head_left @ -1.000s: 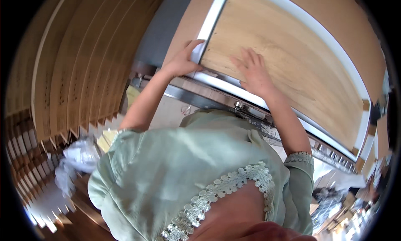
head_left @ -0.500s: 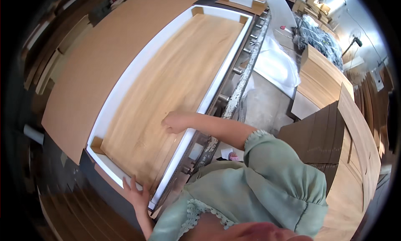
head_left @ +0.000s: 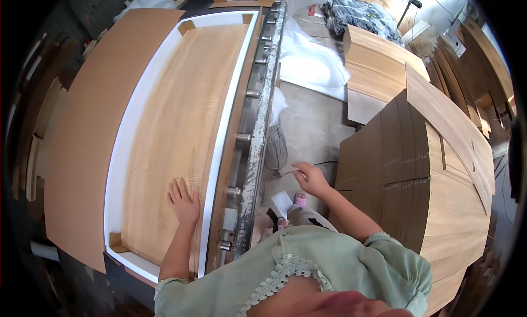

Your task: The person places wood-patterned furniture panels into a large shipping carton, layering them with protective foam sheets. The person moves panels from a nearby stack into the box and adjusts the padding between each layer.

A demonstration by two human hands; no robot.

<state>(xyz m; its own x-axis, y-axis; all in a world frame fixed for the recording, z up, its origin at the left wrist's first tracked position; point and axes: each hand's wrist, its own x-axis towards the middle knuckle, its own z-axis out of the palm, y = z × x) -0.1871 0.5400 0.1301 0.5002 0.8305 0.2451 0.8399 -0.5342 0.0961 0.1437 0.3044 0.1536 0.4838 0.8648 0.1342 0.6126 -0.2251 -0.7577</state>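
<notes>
A long wood-grain panel (head_left: pixel 164 108) lies in a shallow cardboard box lined along its edges with white foam strips (head_left: pixel 229 116). My left hand (head_left: pixel 184 204) rests flat on the panel's near part, fingers spread. Folded brown cardboard pieces (head_left: pixel 116 240) sit in the visible corners. A wide cardboard flap (head_left: pixel 93 135) lies folded out along the left side. To the right, my right hand (head_left: pixel 310 179) hangs in the air over the floor gap, away from the panel. Its fingers are loosely bent and apart, with nothing visible in them.
The box sits on a roller conveyor with a worn metal rail (head_left: pixel 257 135). Folded brown cardboard (head_left: pixel 384 157) and wood panels (head_left: pixel 458 234) are stacked on my right. Farther off are white foam sheeting (head_left: pixel 310 59), a plastic-wrapped pile (head_left: pixel 362 17) and a standing fan (head_left: pixel 411 6).
My right hand has left the panel and swung right over the floor gap. My left hand has moved from the box's near edge onto the panel. The view has turned rightward.
</notes>
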